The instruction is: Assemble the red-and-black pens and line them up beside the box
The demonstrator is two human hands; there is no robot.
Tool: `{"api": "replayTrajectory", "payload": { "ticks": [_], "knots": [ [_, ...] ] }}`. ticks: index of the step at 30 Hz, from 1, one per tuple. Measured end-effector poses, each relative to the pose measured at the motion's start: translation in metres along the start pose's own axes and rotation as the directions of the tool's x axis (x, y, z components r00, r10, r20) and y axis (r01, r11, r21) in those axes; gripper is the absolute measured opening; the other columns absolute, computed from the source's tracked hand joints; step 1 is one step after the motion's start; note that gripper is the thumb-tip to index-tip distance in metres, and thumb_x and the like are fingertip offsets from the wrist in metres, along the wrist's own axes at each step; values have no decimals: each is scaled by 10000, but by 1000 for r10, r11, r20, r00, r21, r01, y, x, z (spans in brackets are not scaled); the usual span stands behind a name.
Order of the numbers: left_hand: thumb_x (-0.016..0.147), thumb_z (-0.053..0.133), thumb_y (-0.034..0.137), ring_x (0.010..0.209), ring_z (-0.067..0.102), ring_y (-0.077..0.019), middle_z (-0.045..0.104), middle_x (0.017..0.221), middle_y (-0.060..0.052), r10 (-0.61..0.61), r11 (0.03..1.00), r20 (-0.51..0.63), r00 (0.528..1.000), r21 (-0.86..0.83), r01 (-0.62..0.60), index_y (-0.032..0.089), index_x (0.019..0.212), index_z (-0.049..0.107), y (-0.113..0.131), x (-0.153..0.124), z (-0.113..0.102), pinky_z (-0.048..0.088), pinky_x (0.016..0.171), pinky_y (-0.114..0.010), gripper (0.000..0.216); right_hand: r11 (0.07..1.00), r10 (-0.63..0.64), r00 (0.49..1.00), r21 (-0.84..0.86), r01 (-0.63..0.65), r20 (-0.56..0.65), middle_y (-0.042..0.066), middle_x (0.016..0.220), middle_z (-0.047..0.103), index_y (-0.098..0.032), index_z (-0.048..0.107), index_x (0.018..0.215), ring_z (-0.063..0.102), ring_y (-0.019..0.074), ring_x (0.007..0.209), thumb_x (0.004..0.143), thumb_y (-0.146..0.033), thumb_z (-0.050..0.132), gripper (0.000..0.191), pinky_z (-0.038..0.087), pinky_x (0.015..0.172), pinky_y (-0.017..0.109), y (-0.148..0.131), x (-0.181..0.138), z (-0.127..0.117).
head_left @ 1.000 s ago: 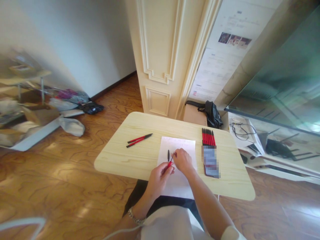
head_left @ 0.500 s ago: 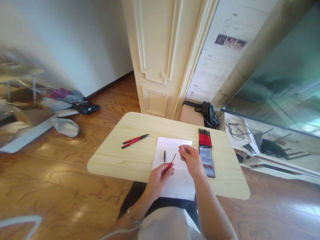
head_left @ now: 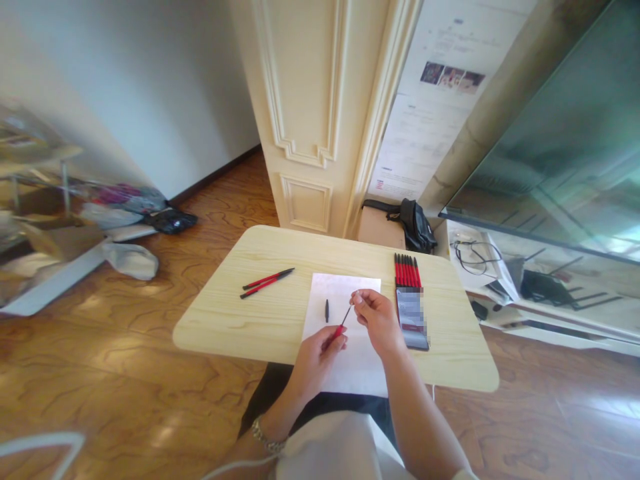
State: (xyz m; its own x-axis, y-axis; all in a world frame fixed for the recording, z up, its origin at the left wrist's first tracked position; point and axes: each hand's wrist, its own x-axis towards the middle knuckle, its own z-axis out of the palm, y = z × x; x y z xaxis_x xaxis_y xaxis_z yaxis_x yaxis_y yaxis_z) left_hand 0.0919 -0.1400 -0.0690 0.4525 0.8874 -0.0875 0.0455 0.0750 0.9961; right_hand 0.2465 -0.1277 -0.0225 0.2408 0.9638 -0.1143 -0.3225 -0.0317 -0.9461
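Note:
My left hand (head_left: 320,353) is closed around the red barrel of a disassembled pen (head_left: 339,331), and its thin dark refill sticks out up and to the right. At the refill's tip, the fingers of my right hand (head_left: 375,320) are pinched together; a tiny pale thing shows there, too small to name. Left of the refill, a black pen cone (head_left: 327,311) lies on the white sheet of paper (head_left: 350,373) beneath my hands.
Two red-and-black pens (head_left: 267,283) lie on the left of the wooden table (head_left: 215,327). A row of several similar pens (head_left: 407,271) sits at the right, above a phone (head_left: 411,320). A black bag (head_left: 417,227) is behind the table.
My right hand has moved left and down, bringing its pinched fingers to the refill's tip. My left hand keeps its hold on the pen. The view has shifted slightly.

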Motion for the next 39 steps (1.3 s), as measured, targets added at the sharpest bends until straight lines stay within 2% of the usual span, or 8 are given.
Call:
{"api": "replayTrajectory", "payload": {
  "ticks": [5,11,18,25,27,32,35,39],
  "knots": [
    [862,530,378,800,647,-190,682,871,-66,9,1000,0,1000,4,-9,165,1055,610,-2,0,-1,495,755,-292,299,998,-6,1000,-61,6,2,-12,661,529,-169,625,835,306,59,485,767,-373,651,216,169,434,224,1,0,-1],
    [865,523,390,792,640,-187,682,864,-64,1,1000,-4,1000,26,-1,169,1054,611,-5,-1,-2,487,753,-288,304,964,-55,998,-261,56,10,-26,574,479,-166,645,818,365,82,504,775,-384,630,223,253,452,223,3,-2,-2],
    [864,523,393,783,639,-185,685,849,-66,-8,999,13,1000,44,7,167,1045,623,-8,-1,-2,490,746,-286,305,928,-80,996,-362,85,29,17,696,603,-166,645,845,472,108,587,801,-342,588,190,377,553,241,2,-4,-7],
    [857,527,404,793,658,-191,690,908,-84,-19,999,58,998,-48,22,156,1075,623,-2,0,2,509,748,-298,344,880,-72,995,-465,98,74,4,704,604,-178,645,809,516,125,654,809,-328,576,165,408,614,248,20,-11,-13],
    [854,528,413,785,659,-193,690,902,-87,-28,997,66,997,-63,32,145,1057,629,1,-1,3,514,742,-300,351,869,-58,994,-485,97,95,4,734,619,-181,645,822,534,129,684,814,-322,570,160,418,639,251,23,-14,-15],
    [850,535,420,799,663,-199,689,906,-91,-47,993,42,998,-103,51,136,1044,625,1,-4,-1,518,761,-322,355,854,57,971,-516,74,233,21,827,673,-192,659,896,588,155,760,796,-294,584,161,442,682,272,29,-8,-23],
    [838,552,430,795,666,-197,691,905,-95,-88,988,-2,996,-129,87,129,1066,614,-4,-7,-7,524,762,-332,382,764,40,983,-639,87,181,33,886,687,-202,666,913,604,164,800,799,-268,572,161,442,735,290,37,6,-24],
    [835,560,428,780,669,-195,692,890,-103,-114,983,-43,993,-152,106,113,1071,610,-10,-12,-15,531,752,-335,397,502,11,995,-861,79,98,58,886,690,-211,670,886,614,185,808,824,-284,542,160,421,747,305,47,25,-7]
  ]
}}
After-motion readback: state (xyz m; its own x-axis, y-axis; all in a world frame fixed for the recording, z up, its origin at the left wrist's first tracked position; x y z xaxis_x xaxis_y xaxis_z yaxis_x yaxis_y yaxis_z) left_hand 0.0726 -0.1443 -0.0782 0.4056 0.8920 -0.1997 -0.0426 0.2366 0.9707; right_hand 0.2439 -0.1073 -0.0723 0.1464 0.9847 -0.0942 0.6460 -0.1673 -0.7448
